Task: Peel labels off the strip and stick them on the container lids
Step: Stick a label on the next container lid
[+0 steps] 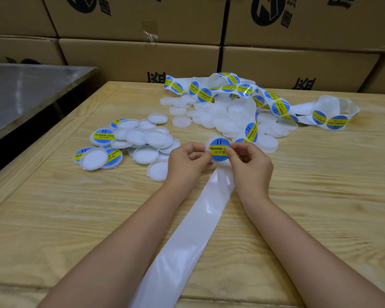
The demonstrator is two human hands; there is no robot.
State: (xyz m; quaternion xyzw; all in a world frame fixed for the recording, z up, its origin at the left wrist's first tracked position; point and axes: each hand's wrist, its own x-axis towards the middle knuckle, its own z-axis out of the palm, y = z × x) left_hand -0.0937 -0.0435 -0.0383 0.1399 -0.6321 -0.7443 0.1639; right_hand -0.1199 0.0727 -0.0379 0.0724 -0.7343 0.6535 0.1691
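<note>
Between both hands sits a white round lid [218, 150] with a blue and yellow "SOLDERING PASTE" label on its face. My left hand [187, 162] grips the lid's left edge, fingers curled. My right hand [250, 162] pinches the lid's right side, thumb on the label. The label strip [262, 97] lies in loops over the far pile, still carrying several labels. Its bare white backing [193, 230] trails from under my hands toward the near table edge.
A pile of labelled and upturned lids [140, 141] lies to the left on the wooden table [320, 196]. Plain white lids [211, 116] are heaped behind. Stacked cardboard boxes [142, 58] wall off the back. A metal table [25, 92] stands at the left.
</note>
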